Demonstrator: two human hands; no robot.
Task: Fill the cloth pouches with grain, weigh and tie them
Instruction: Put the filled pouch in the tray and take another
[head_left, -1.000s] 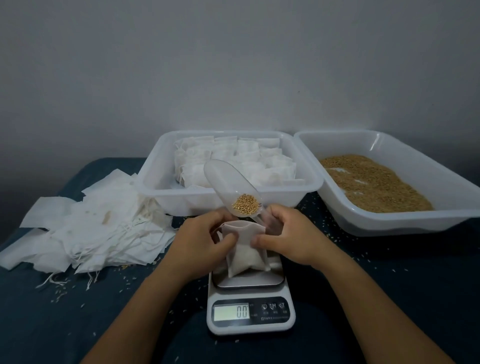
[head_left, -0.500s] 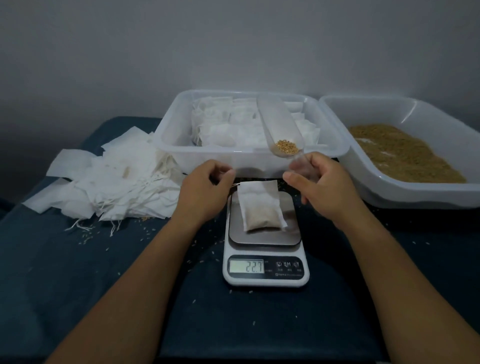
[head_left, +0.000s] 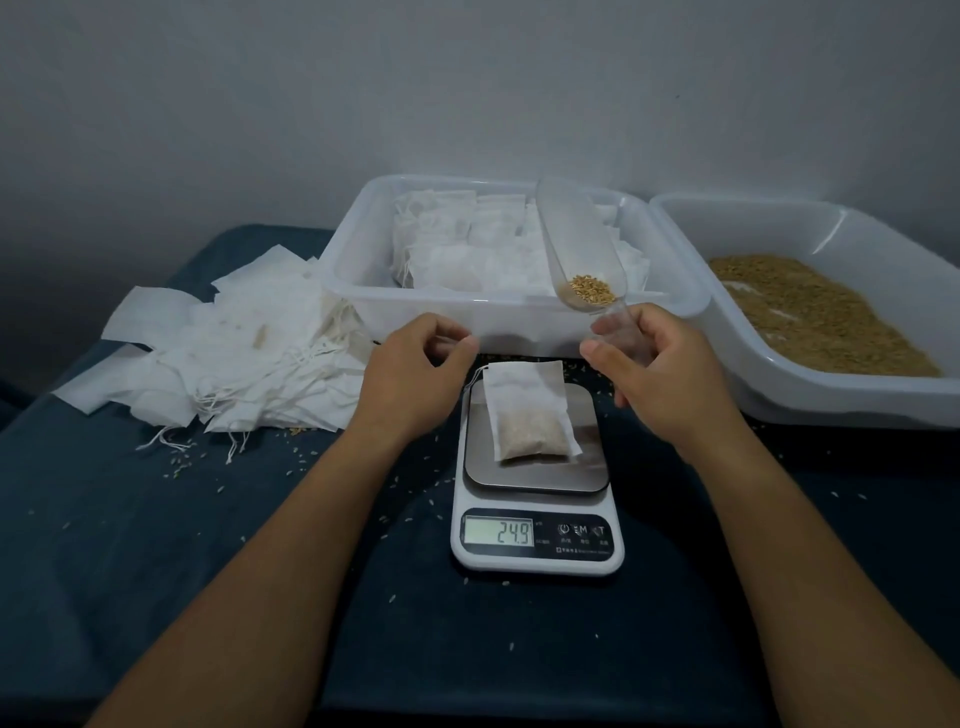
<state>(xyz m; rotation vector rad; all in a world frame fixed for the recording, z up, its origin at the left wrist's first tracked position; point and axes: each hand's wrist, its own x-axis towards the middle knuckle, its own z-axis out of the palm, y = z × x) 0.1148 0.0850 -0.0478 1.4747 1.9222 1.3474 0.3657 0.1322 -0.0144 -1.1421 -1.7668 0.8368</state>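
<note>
A white cloth pouch (head_left: 527, 410) partly filled with grain lies flat on the steel platform of a small white kitchen scale (head_left: 536, 540), whose display reads 24.9. My right hand (head_left: 660, 374) grips the handle of a clear plastic scoop (head_left: 579, 244) that points away from me and holds a little grain at its near end. My left hand (head_left: 415, 369) hovers just left of the pouch with its fingers loosely curled, holding nothing that I can see. Neither hand touches the pouch.
A clear tub (head_left: 353, 270) behind the scale holds several filled pouches. A second tub (head_left: 779, 395) at the right holds loose grain (head_left: 815, 312). A heap of flat empty pouches (head_left: 218, 353) with strings lies at the left. Stray grains dot the dark blue cloth (head_left: 130, 545).
Both hands let go of the pouch and drew apart, leaving it lying on the scale. The reading rose from 0 to 24.9. The scoop swung up to the right.
</note>
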